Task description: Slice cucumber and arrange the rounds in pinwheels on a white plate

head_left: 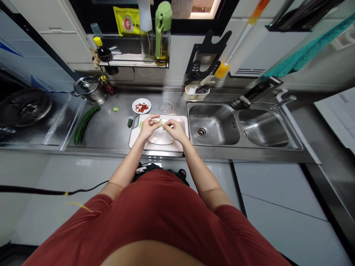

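1. Slices (161,121), pale green, likely cucumber, sit between my left hand (148,129) and right hand (175,129), over the cutting board (133,139).
2. Neither hand nearer: both touch them. Long axis too small for me to tell from here.
3. Right thumb and fingers pinch; left fingertips look pinched on too, left index raised.
4. Relative to the fingers: right at the tips, above a white dish (161,140).

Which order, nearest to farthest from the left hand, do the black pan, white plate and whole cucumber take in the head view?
1. White plate, just beyond the left hand
2. Whole cucumber, off to its left
3. Black pan, far left
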The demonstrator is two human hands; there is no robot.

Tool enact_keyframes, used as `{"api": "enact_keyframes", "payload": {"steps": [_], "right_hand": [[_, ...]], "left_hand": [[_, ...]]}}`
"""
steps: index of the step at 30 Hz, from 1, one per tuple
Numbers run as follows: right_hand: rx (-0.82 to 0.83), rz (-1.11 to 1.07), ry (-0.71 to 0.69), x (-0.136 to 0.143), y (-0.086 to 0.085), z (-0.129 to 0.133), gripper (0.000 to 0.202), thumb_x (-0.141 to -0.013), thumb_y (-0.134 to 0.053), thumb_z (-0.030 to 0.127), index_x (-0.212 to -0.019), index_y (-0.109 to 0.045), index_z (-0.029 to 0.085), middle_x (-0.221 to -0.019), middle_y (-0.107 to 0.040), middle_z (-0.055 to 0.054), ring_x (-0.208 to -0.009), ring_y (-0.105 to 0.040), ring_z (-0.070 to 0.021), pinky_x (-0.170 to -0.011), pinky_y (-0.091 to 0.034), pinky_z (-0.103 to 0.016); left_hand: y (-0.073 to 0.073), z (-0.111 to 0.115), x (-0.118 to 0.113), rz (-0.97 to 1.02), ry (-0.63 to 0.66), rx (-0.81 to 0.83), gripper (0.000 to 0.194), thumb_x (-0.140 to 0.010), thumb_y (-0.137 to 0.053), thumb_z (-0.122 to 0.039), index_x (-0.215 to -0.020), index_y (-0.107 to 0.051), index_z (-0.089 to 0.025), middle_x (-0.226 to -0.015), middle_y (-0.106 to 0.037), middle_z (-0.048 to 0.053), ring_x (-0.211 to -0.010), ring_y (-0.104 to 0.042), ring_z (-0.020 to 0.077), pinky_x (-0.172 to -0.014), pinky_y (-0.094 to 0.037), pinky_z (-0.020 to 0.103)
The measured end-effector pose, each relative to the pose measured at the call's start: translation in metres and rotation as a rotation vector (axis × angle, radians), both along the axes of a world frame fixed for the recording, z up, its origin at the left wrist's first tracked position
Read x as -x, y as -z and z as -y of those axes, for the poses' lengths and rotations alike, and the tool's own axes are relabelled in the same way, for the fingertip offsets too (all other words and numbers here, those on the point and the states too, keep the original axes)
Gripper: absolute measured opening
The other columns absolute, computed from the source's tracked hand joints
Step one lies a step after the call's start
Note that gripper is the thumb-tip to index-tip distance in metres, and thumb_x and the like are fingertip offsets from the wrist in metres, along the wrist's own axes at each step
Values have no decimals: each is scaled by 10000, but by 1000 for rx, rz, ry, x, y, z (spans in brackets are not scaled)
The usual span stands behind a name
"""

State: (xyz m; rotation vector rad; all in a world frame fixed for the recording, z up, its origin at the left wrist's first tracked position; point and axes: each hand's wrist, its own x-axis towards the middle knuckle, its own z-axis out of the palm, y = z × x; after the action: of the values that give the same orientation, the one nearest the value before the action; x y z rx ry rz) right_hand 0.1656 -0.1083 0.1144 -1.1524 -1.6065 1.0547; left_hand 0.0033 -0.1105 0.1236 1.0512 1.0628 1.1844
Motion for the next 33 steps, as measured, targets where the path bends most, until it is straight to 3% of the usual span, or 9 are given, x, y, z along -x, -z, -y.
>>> {"api": "enact_keyframes", "payload": {"steps": [11,21,24,27,33], "right_hand": [[99,9,-19,0,30,-5,164,-735,-554,323,-704,-611,172,-672,-614,14,-623,-532,-118,-630,-430,-244],[298,360,-59,4,85,-2,123,-732,-565,186,-725,-678,140,-653,-653,4,-638,-570,-117,-634,-411,-202],[310,465,-82,6,94,2,141,-754,-561,203,-744,-689,144,-703,-677,-10,-671,-585,-124,-628,-393,-197],[318,587,-66,10,97,8,156,-789,-558,244,-773,-691,163,-792,-695,-25,-739,-591,-142,-687,-386,-217],[241,836,11,20,101,22,225,-868,-491,300,-812,-687,205,-898,-669,-64,-966,-505,-237,-894,-285,-372]], "left_hand": [[28,-6,3,-63,22,-63,456,-617,-769,-265,-1036,-627,-152,-747,-641,3,-704,-587,96,-678,-431,211],[98,-6,11,-207,104,124,391,-617,-700,-182,-996,-622,-127,-644,-605,-24,-588,-551,78,-620,-447,210],[112,-3,13,-352,99,166,378,-627,-690,-174,-1000,-637,-135,-664,-628,-11,-592,-554,87,-637,-455,219],[117,1,13,-602,91,128,350,-669,-658,-180,-1018,-658,-158,-703,-653,-1,-625,-562,99,-658,-450,218],[111,8,8,-963,159,50,309,-751,-578,-204,-1047,-665,-213,-795,-688,1,-736,-600,129,-713,-435,224]]}}
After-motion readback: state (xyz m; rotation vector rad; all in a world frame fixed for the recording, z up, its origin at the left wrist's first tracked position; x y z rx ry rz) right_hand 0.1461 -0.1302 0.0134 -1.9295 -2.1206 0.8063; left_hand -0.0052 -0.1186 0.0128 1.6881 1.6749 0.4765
